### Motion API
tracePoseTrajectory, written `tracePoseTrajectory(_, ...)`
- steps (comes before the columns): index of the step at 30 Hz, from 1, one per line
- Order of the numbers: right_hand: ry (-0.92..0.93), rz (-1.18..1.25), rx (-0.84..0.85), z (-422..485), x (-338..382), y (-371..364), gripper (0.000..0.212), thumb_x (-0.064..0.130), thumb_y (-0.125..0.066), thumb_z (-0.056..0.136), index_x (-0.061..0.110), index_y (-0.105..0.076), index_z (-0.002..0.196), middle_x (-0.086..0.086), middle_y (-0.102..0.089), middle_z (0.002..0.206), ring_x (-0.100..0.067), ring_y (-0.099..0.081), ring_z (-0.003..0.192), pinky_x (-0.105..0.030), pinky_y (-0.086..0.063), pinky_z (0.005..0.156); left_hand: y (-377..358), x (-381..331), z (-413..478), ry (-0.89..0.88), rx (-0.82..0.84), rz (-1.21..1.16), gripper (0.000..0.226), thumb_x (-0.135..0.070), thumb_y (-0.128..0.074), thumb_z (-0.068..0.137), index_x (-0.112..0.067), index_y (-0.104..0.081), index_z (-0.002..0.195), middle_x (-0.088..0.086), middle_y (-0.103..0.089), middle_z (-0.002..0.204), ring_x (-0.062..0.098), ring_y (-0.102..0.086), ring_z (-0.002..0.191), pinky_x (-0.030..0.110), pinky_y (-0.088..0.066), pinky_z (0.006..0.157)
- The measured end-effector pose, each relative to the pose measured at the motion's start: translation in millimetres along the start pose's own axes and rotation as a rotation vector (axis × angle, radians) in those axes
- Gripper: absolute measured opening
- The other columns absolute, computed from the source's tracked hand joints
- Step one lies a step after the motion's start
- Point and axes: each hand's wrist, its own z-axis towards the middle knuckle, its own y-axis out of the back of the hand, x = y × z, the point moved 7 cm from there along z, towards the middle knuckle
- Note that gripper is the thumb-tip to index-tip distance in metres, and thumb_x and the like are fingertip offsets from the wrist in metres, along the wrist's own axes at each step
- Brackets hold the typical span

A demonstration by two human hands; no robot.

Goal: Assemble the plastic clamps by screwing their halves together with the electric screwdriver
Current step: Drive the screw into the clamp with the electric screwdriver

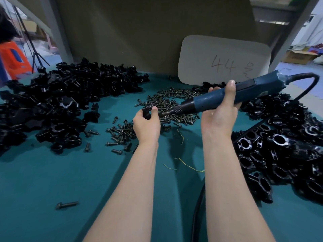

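My left hand (146, 123) grips a small black plastic clamp (146, 111) above the green table, fingers curled round it. My right hand (221, 109) holds the blue electric screwdriver (227, 95) nearly level, its tip (163, 114) pointing left at the clamp's side. Whether a screw sits on the tip I cannot tell. Dark screws (174, 100) lie scattered behind and under my hands. A big heap of loose black clamp halves (57, 102) fills the left. Assembled clamps (283, 147) are piled on the right.
A white card marked "44" (223, 60) leans on the brown back panel. The screwdriver's black cord (307, 84) loops right and runs down past my right forearm. One stray screw (67, 204) lies near the front left. Green table surface (52, 180) spreads in front.
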Motion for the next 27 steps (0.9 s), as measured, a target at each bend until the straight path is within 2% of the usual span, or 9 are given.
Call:
tracePoseTrajectory(7, 0.01, 0.002, 0.007, -2, 0, -4, 0.052, 0.022, -0.056, 0.096, 0.018, -0.033, 0.142, -0.002, -0.056, 0.089, -0.016, -0.059, 0.084, -0.025, -0.051, 0.075, -1, 2, 0, 0.05, 0.009, -0.061, 0.019, -0.026, -0.06, 0.094, -0.019, -0.057, 0.077, -0.002, -0.059, 0.076, 0.024, -0.06, 0.079, 0.042, -0.053, 0.09)
tracePoseTrajectory(11, 0.015, -0.015, 0.013, -4, -2, -8, 0.051, 0.022, -0.057, 0.095, 0.02, -0.034, 0.142, 0.003, -0.059, 0.084, -0.016, -0.06, 0.085, -0.025, -0.05, 0.075, 1, 3, 1, 0.057, 0.005, -0.068, 0.017, -0.026, -0.059, 0.095, -0.02, -0.057, 0.079, -0.001, -0.06, 0.079, 0.024, -0.061, 0.08, 0.042, -0.054, 0.091)
tracePoseTrajectory(16, 0.01, -0.036, 0.014, -6, -3, -8, 0.053, 0.024, -0.057, 0.095, 0.022, -0.033, 0.142, 0.003, -0.06, 0.086, -0.014, -0.061, 0.085, -0.024, -0.05, 0.076, 1, 3, 0, 0.052, 0.005, -0.067, 0.017, -0.026, -0.059, 0.095, -0.019, -0.057, 0.08, 0.002, -0.06, 0.081, 0.025, -0.061, 0.082, 0.043, -0.053, 0.092)
tracePoseTrajectory(20, 0.007, -0.032, 0.009, -8, -4, -9, 0.055, 0.023, -0.056, 0.095, 0.021, -0.031, 0.144, 0.003, -0.06, 0.087, -0.014, -0.06, 0.084, -0.022, -0.051, 0.074, 2, 2, 0, 0.036, -0.007, -0.05, 0.013, -0.027, -0.058, 0.095, -0.017, -0.058, 0.087, 0.0, -0.06, 0.082, 0.03, -0.065, 0.091, 0.044, -0.053, 0.092)
tracePoseTrajectory(25, 0.018, -0.048, 0.062, -9, -4, -13, 0.044, 0.024, -0.056, 0.096, 0.023, -0.036, 0.135, 0.003, -0.059, 0.087, -0.013, -0.06, 0.083, -0.023, -0.05, 0.076, 3, 1, 0, 0.025, -0.02, -0.043, 0.017, -0.027, -0.058, 0.096, -0.021, -0.056, 0.08, -0.003, -0.059, 0.076, 0.024, -0.063, 0.077, 0.043, -0.055, 0.088)
tracePoseTrajectory(27, 0.024, -0.046, 0.084, -10, -3, -14, 0.047, 0.023, -0.055, 0.096, 0.022, -0.035, 0.139, 0.001, -0.057, 0.089, -0.013, -0.06, 0.082, -0.023, -0.052, 0.076, 2, 1, -1, 0.027, -0.017, -0.051, 0.016, -0.027, -0.058, 0.095, -0.022, -0.056, 0.08, -0.003, -0.061, 0.076, 0.022, -0.064, 0.075, 0.042, -0.056, 0.087)
